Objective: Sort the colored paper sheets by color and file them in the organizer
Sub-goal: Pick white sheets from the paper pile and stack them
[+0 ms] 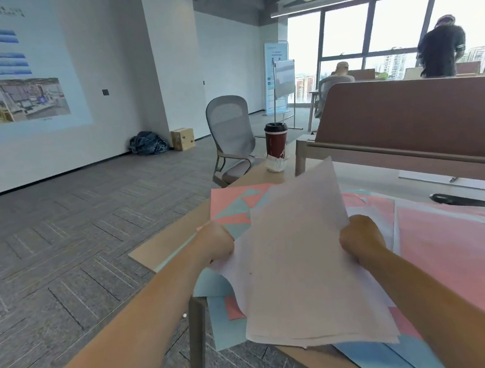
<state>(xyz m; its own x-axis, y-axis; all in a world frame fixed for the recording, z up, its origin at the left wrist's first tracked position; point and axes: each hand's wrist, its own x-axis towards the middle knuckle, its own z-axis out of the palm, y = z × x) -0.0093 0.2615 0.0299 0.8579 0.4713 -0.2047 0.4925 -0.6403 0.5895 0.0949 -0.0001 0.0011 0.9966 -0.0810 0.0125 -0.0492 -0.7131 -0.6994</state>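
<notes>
Your left hand [215, 242] and right hand [362, 239] each grip, fingers curled, opposite edges of a white sheet stack [304, 266] held tilted over the bench [165, 249]. From the stack, blue sheets [227, 329] lie at 7 o'clock, pink sheets [452, 247] at 3 o'clock, and a lidded red cup [276, 141] stands at 12 o'clock.

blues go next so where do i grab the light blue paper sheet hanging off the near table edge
Pinch the light blue paper sheet at its free lower corner, coming from the floor side of the wooden table. That corner overhangs the edge, so thumb and fingers can close on both faces; higher up a pink paper sheet and the white paper stack cover it.
</notes>
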